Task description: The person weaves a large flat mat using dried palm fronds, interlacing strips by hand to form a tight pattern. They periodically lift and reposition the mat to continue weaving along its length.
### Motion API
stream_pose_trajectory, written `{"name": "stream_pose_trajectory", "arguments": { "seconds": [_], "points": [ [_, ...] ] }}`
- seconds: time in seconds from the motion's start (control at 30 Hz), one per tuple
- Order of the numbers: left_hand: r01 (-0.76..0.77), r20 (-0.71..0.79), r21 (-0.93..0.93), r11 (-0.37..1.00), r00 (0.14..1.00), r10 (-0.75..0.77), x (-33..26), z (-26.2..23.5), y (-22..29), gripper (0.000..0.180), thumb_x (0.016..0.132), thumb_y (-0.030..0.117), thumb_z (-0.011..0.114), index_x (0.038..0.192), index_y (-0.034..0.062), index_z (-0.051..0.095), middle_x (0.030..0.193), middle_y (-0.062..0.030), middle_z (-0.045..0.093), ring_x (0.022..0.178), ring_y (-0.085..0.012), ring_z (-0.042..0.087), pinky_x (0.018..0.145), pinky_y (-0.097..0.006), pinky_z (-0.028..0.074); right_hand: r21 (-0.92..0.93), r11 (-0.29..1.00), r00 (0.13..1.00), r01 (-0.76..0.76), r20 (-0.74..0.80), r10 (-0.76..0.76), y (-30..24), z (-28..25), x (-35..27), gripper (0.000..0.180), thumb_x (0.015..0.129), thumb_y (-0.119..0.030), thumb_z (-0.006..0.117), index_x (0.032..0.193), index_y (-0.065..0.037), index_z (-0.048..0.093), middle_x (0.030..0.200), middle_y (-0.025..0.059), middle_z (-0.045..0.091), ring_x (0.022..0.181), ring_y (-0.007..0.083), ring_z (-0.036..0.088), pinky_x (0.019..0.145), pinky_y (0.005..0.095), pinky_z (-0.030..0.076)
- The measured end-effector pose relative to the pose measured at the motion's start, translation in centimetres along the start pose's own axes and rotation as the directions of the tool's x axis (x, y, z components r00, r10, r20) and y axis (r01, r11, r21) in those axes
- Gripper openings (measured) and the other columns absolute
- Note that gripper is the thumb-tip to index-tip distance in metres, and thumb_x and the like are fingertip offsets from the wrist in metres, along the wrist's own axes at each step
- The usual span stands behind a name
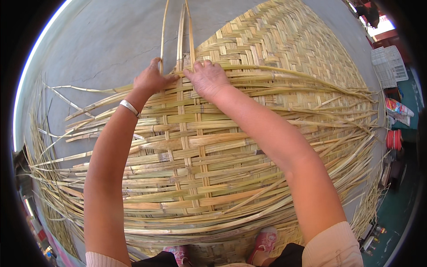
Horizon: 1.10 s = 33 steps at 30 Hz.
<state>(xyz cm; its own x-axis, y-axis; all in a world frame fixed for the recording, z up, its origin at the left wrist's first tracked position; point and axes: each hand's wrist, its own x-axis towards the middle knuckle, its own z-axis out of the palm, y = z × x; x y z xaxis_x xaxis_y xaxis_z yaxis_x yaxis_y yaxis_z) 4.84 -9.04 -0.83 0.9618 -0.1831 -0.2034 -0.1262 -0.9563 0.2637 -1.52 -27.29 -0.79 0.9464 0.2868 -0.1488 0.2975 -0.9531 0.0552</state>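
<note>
The left hand pinched one upright reed strip between thumb and fingers at the far edge of the half-woven reed mat. Just beside it, the right hand lay palm-down with fingers spread, pressing the crosswise strips. The mat covered the grey concrete floor, loose strip ends fanning off its left edge.

Bare concrete floor lies open beyond loose reed strips, seemingly unobstructed.
</note>
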Motion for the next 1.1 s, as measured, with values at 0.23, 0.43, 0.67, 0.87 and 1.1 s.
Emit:
{"name": "stream_pose_trajectory", "arguments": {
  "seconds": [0.23,0.43,0.67,0.87,1.1],
  "points": [
    [-0.089,0.023,0.317,0.944,0.996,0.087,-0.3,-3.8,-5.9,0.061,0.091,0.068,0.046,0.094,0.0105,0.067,0.082,-0.0102,0.07,0.085,-0.0295,0.065,0.089,-0.046,0.04,-0.18,0.984,1.0,-0.011,0.009,0.012,-1.7,1.0,0.0,0.048,0.094,-0.015,0.05,0.142,-0.012,0.045,0.132,0.0181,0.054,0.117,0.0328,0.055,0.095,0.0414,0.047],
    [-0.211,-0.091,0.474,0.855,0.954,0.286,-1.9,-9.2,-9.7,0.064,0.094,0.063,0.044,0.062,0.0097,0.058,0.065,-0.0108,0.062,0.073,-0.029,0.06,0.081,-0.044,0.04,-0.217,0.974,0.996,-0.059,0.059,0.074,-2.6,0.6,0.2,0.048,0.096,-0.018,0.048,0.144,-0.011,0.042,0.136,0.019,0.051,0.119,0.0329,0.054,0.095,0.0418,0.046],
    [-0.052,-0.353,0.572,0.819,0.885,0.303,-6.5,-17.7,-10.8,0.06,0.095,0.06,0.047,0.063,0.0104,0.056,0.06,-0.0107,0.059,0.066,-0.0301,0.058,0.076,-0.043,0.042,0.023,0.99,0.971,-0.136,0.201,0.129,-1.3,-2.8,-1.6,0.06,0.096,-0.003,0.039,0.152,-0.02,0.032,0.156,0.0138,0.032,0.142,0.0301,0.035,0.116,0.0456,0.031],
    [-0.438,-0.216,0.335,0.834,0.826,0.52,-20.2,-10.4,-11.5,0.029,0.094,0.037,0.06,0.1,0.0085,0.062,0.099,-0.0084,0.066,0.097,-0.0285,0.061,0.093,-0.041,0.042,-0.185,0.973,0.982,0.139,-0.099,-0.159,1.9,-3.4,-11.4,0.053,0.092,-0.005,0.048,0.144,-0.017,0.044,0.152,0.0119,0.038,0.142,0.0302,0.033,0.119,0.0419,0.027],
    [-0.612,0.306,0.168,0.773,0.778,0.549,-37.5,0.3,-7.1,0.076,0.089,0.064,0.05,0.139,0.007,0.049,0.152,-0.0119,0.037,0.147,-0.025,0.023,0.12,-0.048,0.011,0.036,0.917,0.908,0.398,0.129,-0.399,0.0,-1.0,-31.4,0.051,0.087,-0.031,0.067,0.132,-0.011,0.055,0.145,0.0138,0.044,0.138,0.0324,0.036,0.114,0.0463,0.03]
  ]
}}
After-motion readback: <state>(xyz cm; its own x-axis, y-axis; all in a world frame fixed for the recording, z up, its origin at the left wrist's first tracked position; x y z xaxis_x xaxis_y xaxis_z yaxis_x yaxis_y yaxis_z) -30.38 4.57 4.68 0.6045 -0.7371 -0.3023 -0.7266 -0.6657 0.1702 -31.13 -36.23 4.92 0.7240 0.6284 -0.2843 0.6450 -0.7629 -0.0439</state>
